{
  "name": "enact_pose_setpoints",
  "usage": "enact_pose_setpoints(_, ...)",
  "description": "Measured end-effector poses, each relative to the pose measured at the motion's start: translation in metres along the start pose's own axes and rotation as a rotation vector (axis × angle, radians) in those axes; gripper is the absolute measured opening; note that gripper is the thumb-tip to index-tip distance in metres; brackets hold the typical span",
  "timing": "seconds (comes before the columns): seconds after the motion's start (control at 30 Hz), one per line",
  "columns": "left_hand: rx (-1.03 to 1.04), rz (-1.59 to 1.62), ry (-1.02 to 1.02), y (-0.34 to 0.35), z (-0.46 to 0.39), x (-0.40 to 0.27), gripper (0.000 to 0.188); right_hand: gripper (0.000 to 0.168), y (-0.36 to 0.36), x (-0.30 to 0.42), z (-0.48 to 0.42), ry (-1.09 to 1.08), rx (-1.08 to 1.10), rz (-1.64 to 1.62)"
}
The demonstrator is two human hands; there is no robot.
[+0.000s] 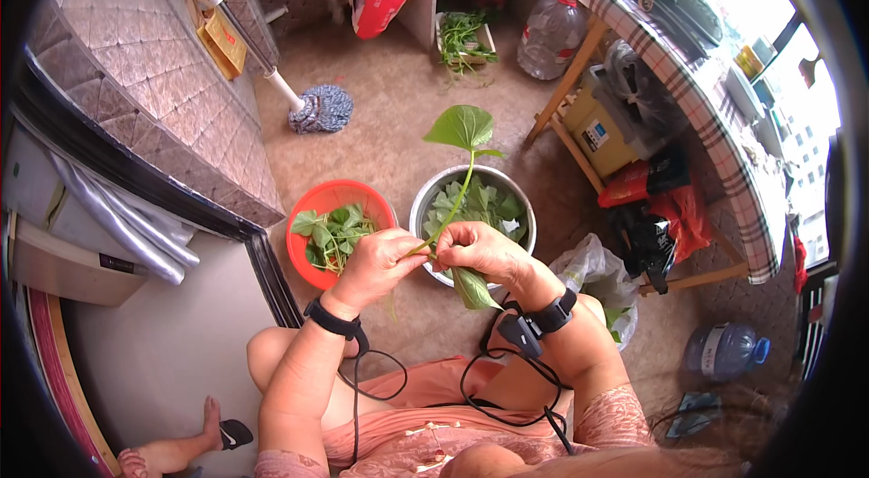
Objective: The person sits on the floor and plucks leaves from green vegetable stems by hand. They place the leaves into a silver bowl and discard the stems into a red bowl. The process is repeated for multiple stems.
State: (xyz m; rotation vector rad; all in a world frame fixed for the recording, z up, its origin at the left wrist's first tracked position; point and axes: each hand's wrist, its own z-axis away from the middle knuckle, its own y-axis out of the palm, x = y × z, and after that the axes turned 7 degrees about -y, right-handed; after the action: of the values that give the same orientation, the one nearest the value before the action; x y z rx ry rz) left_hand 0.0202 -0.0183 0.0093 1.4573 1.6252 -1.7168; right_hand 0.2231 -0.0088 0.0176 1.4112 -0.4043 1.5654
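Between my hands runs a long green leafy stem (459, 206) with a broad heart-shaped leaf (463, 127) at its far end. My left hand (380, 264) pinches the stem near its lower end with thumb and fingertips. My right hand (487, 252) has its fingers curled at the stem, and another leaf (473, 288) hangs below it. Beneath my right hand stands a metal basin (531, 220) of loose green leaves (478, 203). A red plastic basket (296, 233) by my left hand contains leafy stems (337, 233).
A mop (319, 108) leans at the wall on the left. On the right is a table with a checked cloth (706, 118), with bags and a storage box (597, 125) beneath. A plastic bag (604, 274) lies near my knee. Another person's foot (212, 420) shows at lower left.
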Motion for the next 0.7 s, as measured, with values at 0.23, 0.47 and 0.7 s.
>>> enact_pose_setpoints(0.23,-0.012,0.376,-0.224,0.007,0.002,-0.01,0.01,0.013,0.001,-0.005,0.001,-0.089,-0.094,0.097)
enact_pose_setpoints(0.47,-0.186,0.894,-0.46,0.0,0.001,-0.005,0.011,0.014,-0.003,-0.006,0.001,-0.116,-0.155,0.222)
enact_pose_setpoints(0.7,-0.475,1.319,-0.422,-0.029,-0.001,0.009,0.007,0.01,-0.013,-0.015,-0.001,-0.138,-0.185,0.267)
